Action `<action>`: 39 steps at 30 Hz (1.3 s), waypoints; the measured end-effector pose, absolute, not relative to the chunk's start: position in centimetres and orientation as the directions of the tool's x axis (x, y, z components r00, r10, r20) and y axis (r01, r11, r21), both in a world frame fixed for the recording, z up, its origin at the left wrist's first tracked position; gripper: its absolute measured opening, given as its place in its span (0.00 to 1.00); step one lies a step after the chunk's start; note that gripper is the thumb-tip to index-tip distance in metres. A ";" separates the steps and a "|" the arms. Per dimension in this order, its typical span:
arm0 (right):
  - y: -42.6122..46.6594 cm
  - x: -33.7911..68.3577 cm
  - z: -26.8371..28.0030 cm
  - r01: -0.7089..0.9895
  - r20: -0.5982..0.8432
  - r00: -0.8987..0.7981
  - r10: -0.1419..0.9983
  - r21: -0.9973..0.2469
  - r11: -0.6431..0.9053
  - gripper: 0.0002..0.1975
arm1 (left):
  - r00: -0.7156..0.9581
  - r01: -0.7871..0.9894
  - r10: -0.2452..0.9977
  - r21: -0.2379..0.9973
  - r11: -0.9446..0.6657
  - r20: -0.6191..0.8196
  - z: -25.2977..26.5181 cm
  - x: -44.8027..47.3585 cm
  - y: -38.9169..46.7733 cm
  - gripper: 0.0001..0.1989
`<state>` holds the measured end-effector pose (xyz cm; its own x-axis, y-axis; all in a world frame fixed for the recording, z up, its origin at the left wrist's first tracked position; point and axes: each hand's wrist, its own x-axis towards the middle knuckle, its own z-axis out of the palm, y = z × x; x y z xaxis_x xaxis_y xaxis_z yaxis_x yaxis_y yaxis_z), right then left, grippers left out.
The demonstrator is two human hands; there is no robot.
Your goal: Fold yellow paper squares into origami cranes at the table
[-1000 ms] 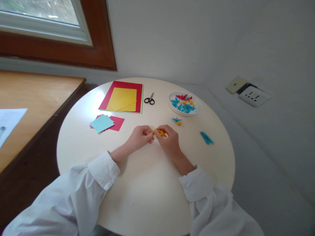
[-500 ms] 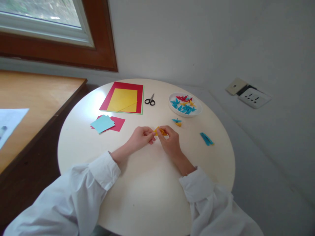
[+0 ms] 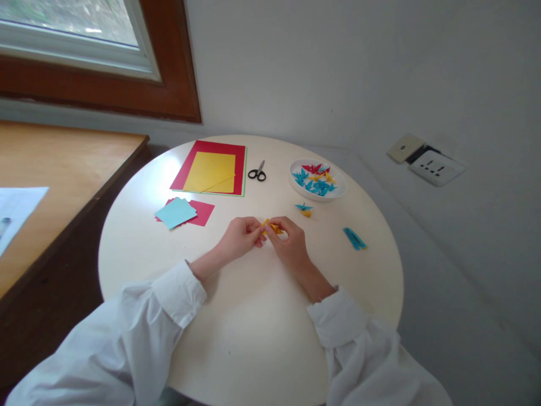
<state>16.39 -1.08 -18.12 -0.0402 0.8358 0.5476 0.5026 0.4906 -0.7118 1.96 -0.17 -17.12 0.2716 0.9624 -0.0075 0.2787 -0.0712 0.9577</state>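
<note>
The left hand (image 3: 242, 237) and right hand (image 3: 289, 241) each pinch a small, folded yellow paper piece (image 3: 277, 229) between thumb and fingers, at the middle of a round white table (image 3: 253, 327). It should handle as very light, thin and easily crushed or torn; its folded edges seem the safest hold. It looks angular, pointed at right, partly hidden by fingers. Farther right lies a blue folded-paper figure (image 3: 303, 207), before a shallow white dish (image 3: 315, 197).

One camera on the person's head looks forward and down, from quite near, onto the round white table (image 3: 253, 316) in the middle; a brown wooden window frame (image 3: 175, 79) is at upper left.
</note>
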 end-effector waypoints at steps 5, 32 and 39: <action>-1.0 16.5 -18.1 0.511 0.580 -0.041 0.814 -0.688 0.516 0.03 | 0.245 0.277 0.970 0.958 -0.071 0.002 -17.3 1.9 -0.1 0.11; 0.0 16.7 -18.4 0.100 0.184 0.136 0.973 -0.980 0.171 0.09 | 0.296 0.090 0.921 0.952 -0.292 0.254 -18.0 1.8 0.3 0.11; -0.1 16.6 -18.7 0.122 0.182 0.104 0.978 -0.978 0.169 0.09 | 0.211 0.144 0.961 0.967 -0.209 0.176 -17.9 1.7 0.7 0.08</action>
